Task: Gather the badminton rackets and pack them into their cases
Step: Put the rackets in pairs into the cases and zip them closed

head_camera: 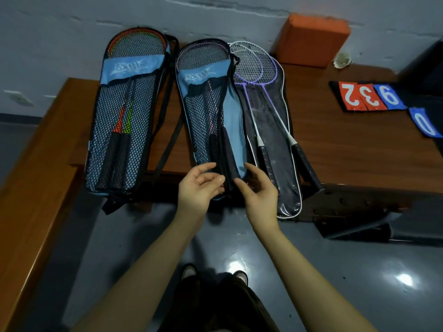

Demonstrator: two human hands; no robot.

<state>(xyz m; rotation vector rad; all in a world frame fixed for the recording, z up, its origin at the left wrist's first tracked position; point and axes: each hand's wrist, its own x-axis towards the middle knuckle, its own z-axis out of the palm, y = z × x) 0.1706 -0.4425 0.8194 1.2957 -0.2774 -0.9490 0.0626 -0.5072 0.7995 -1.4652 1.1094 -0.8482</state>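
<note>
Blue mesh cases lie side by side on the brown worktop (347, 144): the left case (124, 116) closed over two rackets, the middle case (206, 111) still gaping at its near end. Both hands hover there with fingers loosely spread, left hand (199, 188) and right hand (259, 190) gripping nothing, while two purple rackets (259, 75) rest on a clear case (285, 188) alongside.

Hands (227, 188) at middle case (206, 116)

Setting looked like a sports hall storeroom or equipment corner. Evidence: flip scoreboard number cards (369, 97) lay on a brown wooden table (347, 144); racket cases (124, 116) were lined up beside them; orange foam block (311, 39) stood against a rough painted wall (215, 15); glossy grey floor (335, 271).
</note>
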